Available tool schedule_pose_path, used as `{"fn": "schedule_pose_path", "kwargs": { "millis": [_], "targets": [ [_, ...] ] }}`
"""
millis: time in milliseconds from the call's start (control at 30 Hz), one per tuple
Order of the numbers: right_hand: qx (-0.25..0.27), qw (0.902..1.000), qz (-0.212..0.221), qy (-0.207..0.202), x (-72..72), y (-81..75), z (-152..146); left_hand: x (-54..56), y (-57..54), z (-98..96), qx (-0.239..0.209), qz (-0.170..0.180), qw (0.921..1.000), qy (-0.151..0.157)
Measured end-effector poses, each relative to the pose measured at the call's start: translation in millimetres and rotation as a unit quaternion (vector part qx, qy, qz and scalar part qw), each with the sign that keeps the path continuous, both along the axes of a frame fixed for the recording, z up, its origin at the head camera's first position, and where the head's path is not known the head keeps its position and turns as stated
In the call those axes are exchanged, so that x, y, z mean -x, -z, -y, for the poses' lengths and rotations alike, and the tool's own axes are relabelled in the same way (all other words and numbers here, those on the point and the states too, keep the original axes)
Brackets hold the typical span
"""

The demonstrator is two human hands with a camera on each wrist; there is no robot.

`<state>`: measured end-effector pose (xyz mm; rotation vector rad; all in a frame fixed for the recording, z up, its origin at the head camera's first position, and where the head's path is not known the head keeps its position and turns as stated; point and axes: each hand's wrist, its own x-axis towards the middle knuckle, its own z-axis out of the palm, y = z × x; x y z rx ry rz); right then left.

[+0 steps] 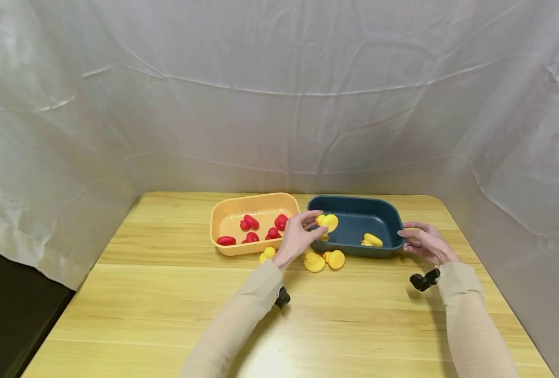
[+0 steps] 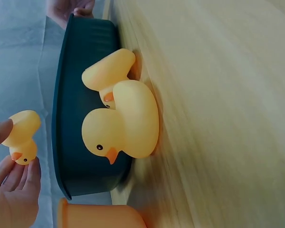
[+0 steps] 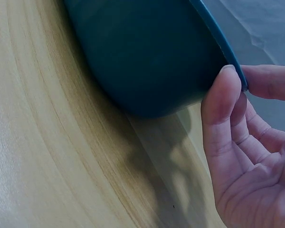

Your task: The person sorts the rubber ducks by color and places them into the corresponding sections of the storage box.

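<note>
My left hand (image 1: 298, 239) pinches a yellow rubber duck (image 1: 328, 223) between thumb and fingers, above the left part of a dark blue bin (image 1: 355, 251). In the left wrist view that duck (image 2: 24, 130) hangs head down, higher than the bin's rim. My right hand (image 1: 428, 244) grips the bin's right end; in the right wrist view, thumb and forefinger pinch its rim (image 3: 223, 45). Inside the bin lie a yellow duck (image 1: 372, 240) and another one, mostly hidden below the held duck. Two yellow ducks, one (image 1: 314, 262) beside another (image 1: 336, 259), rest on the table before it.
An orange bin (image 1: 222, 251) with several red ducks (image 1: 251, 221) stands left of the blue bin. In front of it, a yellow duck (image 1: 266, 255) sits near my left wrist. Behind the wooden table (image 1: 166, 294) hangs a pale curtain (image 1: 279, 131).
</note>
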<state>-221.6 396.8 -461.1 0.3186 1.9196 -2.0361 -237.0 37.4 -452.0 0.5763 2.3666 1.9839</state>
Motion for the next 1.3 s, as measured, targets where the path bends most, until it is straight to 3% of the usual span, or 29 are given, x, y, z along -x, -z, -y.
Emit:
{"fn": "schedule_pose_path", "kwargs": {
  "millis": [400, 800, 1067, 1300],
  "targets": [
    [0.006, 1.0, 0.003, 0.001, 0.3, -0.1, -0.3, 17.5, 3.0, -9.3, 0.041, -0.01, 0.999, -0.018],
    [0.003, 1.0, -0.003, 0.005, -0.9, -2.0, 0.0, 25.6, 0.6, -16.2, 0.055, 0.005, 0.9982, -0.025],
    [0.004, 1.0, -0.004, 0.003, -1.4, -1.2, 0.1, 23.3, -3.7, -11.7, 0.06, -0.011, 0.9979, -0.024],
    [0.006, 1.0, -0.007, -0.002, -2.3, -1.6, 1.0, 11.1, -5.9, 8.6, 0.03, -0.035, 0.9989, 0.0]
  ]
}}
